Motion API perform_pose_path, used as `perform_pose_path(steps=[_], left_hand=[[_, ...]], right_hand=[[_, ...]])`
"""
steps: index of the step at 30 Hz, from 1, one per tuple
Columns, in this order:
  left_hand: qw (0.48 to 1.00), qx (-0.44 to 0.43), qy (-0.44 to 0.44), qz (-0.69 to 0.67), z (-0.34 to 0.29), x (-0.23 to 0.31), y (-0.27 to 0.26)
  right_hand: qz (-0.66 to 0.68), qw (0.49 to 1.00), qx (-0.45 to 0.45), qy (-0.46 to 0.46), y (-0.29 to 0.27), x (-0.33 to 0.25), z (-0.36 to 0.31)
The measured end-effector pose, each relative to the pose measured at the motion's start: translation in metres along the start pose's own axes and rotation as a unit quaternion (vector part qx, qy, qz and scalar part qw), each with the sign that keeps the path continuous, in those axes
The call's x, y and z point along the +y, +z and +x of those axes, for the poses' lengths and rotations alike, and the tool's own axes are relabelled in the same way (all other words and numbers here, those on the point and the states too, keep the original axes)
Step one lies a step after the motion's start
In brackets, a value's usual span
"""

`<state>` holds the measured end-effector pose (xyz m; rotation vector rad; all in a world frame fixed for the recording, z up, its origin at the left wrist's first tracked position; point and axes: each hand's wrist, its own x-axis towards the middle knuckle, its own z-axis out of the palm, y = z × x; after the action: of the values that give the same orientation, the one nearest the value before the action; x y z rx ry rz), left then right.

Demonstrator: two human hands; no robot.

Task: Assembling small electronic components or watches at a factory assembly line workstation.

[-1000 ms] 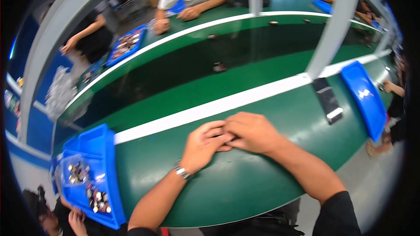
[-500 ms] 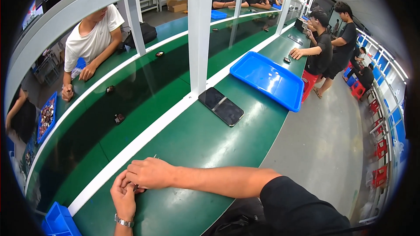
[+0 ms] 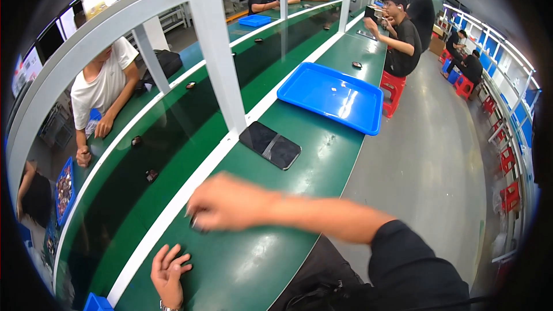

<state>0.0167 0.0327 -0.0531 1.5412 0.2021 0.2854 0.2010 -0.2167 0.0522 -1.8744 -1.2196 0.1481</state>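
Note:
My right hand (image 3: pixel 227 203), smeared by motion, is over the green bench (image 3: pixel 262 253) with its fingers closed on a small dark piece (image 3: pixel 199 223). The piece pokes out below the fingertips, too blurred to name more exactly. Lower down and to the left, my left hand (image 3: pixel 168 276) has its fingers apart and holds nothing. Beyond my right hand, a flat black phone-like slab (image 3: pixel 271 145) with a pale band across it lies on the bench.
A blue tray (image 3: pixel 331 97) with a few tiny bits stands farther along the bench. A white post (image 3: pixel 214 52) rises beside the dark belt (image 3: pixel 173 132), which carries small dark parts. A person in white (image 3: pixel 103 89) sits across; others sit farther along.
My right hand has pulled away from my left, up and to the right, with the dark piece. My left hand has opened. The whole view has shifted slightly.

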Motion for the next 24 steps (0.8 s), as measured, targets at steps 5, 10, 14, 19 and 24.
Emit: perform_pose_path(steps=[5,10,14,19,24], left_hand=[[0.994,0.055,0.005,0.094,-0.011,0.002,-0.006],[0.979,-0.007,0.017,0.201,-0.016,0.014,0.003],[0.968,0.039,-0.017,0.247,-0.019,0.018,0.007],[0.952,0.100,-0.027,0.287,-0.024,0.020,0.012],[0.944,0.111,-0.028,0.310,-0.020,0.024,0.020]], right_hand=[[-0.090,0.888,0.293,0.344,-0.267,0.131,-0.087],[-0.044,0.680,0.482,0.551,-0.438,0.288,-0.262],[0.095,0.587,0.526,0.608,-0.469,0.375,-0.302],[0.075,0.614,0.599,0.508,-0.516,0.433,-0.286],[-0.119,0.663,0.531,0.515,-0.507,0.428,-0.291]])
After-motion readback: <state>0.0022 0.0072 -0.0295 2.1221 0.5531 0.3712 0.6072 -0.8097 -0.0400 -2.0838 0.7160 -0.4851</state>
